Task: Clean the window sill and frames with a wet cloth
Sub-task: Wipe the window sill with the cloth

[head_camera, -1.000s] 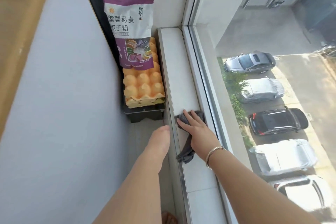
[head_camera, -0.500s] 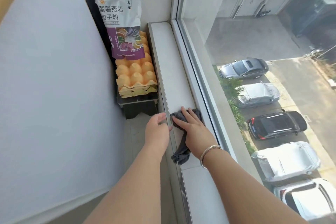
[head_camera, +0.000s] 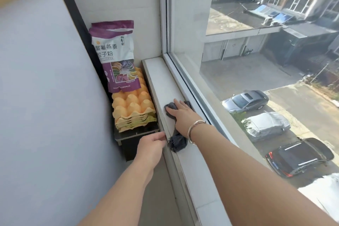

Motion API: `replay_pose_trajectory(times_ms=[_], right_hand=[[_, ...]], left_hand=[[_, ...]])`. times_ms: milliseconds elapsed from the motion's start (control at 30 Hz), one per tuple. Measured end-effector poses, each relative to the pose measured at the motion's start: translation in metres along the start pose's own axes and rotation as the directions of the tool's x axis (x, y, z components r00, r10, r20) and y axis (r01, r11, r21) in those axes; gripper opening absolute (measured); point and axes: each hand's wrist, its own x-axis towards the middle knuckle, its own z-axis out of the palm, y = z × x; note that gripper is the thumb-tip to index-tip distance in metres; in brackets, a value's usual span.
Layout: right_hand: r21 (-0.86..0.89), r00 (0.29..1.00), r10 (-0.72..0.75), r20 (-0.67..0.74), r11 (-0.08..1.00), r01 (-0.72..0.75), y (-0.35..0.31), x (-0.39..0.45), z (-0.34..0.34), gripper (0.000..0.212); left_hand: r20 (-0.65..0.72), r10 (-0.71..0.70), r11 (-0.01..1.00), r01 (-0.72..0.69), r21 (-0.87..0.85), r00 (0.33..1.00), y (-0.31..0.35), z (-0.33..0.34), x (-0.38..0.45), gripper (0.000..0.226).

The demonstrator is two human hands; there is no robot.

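While looking down along the window, with its glass [head_camera: 238,71] filling the right side of the view and a pale wall [head_camera: 42,97] closing the left: a long white sill [head_camera: 159,80] running from the near edge to the far corner, with the white window frame [head_camera: 185,86] beside it on the glass side. Left of the sill, below its level, a stack of orange egg trays [head_camera: 132,110] on a dark box [head_camera: 135,137], with a purple-and-white flour bag [head_camera: 115,57] standing on the trays against the wall. About midway along the sill, the right hand [head_camera: 183,115], flat and open, fingers spread, pressing down on the dark grey cloth [head_camera: 177,142]; a bracelet [head_camera: 194,127] at the wrist. One end of the cloth bunched under the fingers, the other end trailing out behind the wrist in a loose clump, lying on the sill. The left hand [head_camera: 151,146] at the sill's inner edge, just beside that clump, fingers curled toward the edge; impossible to tell whether gripping anything. No visible difference between wiped and unwiped surface, so hard to judge progress; probably mid-wipe, with the far stretch to the corner, the frame rails and the upright at the corner apparently not yet done.
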Motion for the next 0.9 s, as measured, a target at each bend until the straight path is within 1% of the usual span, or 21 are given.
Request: replay_pose_trajectory(times_ms=[67, 133, 233, 300, 400, 500, 567, 633, 700, 767, 833, 900], right_hand=[[-0.022, 1.0, -0.009, 0.012, 1.0, 0.009, -0.001, -0.002, -0.001, 0.072], [-0.043, 0.999, -0.025, 0.021, 0.999, 0.026, -0.001, -0.02, 0.0, 0.069], [-0.033, 0.998, -0.058, -0.006, 0.998, 0.058, 0.001, -0.06, 0.012, 0.069], [-0.013, 0.998, -0.036, -0.045, 0.999, 0.035, 0.002, -0.078, 0.019, 0.068], [-0.045, 0.999, -0.026, -0.035, 0.999, 0.024, -0.002, -0.057, 0.008, 0.064], [-0.047, 0.997, -0.001, -0.078, 0.999, -0.003, -0.01, -0.018, 0.0, 0.06], [-0.024, 0.994, -0.009, -0.107, 1.0, 0.006, -0.011, -0.008, 0.004, 0.06], [0.001, 0.995, -0.052, -0.091, 0.999, 0.052, -0.008, -0.016, 0.009, 0.059], [0.072, 0.99, -0.106, -0.093, 0.991, 0.113, -0.006, -0.037, 0.014, 0.054], [0.119, 0.987, -0.117, -0.112, 0.984, 0.13, -0.005, -0.055, 0.019, 0.049], [0.096, 0.99, -0.102, -0.098, 0.989, 0.112, -0.003, -0.058, 0.02, 0.045], [0.041, 0.993, -0.084, -0.08, 0.995, 0.087, -0.005, -0.051, 0.022, 0.045]], left_hand=[[0.077, -0.009, 0.996, 0.002, 0.086, 0.997, -0.005, -0.007, 0.008, 0.046], [0.122, 0.01, 0.982, -0.032, 0.185, 0.993, -0.006, -0.012, 0.014, 0.053], [0.162, -0.005, 0.957, -0.042, 0.287, 0.987, 0.002, -0.018, 0.016, 0.053], [0.211, -0.021, 0.942, -0.051, 0.331, 0.977, 0.011, -0.021, 0.016, 0.053], [0.285, -0.058, 0.921, -0.059, 0.385, 0.957, 0.016, -0.027, 0.02, 0.055], [0.265, -0.039, 0.935, -0.058, 0.349, 0.964, 0.011, -0.027, 0.024, 0.057], [0.238, -0.007, 0.95, -0.067, 0.304, 0.971, 0.008, -0.025, 0.026, 0.056], [0.238, -0.003, 0.956, -0.068, 0.287, 0.971, 0.008, -0.024, 0.028, 0.057], [0.232, -0.016, 0.96, -0.05, 0.277, 0.973, 0.009, -0.025, 0.026, 0.059], [0.205, -0.023, 0.97, -0.028, 0.242, 0.978, 0.008, -0.024, 0.024, 0.057], [0.178, -0.03, 0.98, -0.006, 0.197, 0.984, 0.005, -0.022, 0.018, 0.048], [0.114, -0.031, 0.994, 0.019, 0.105, 0.993, 0.003, -0.021, 0.011, 0.044]])
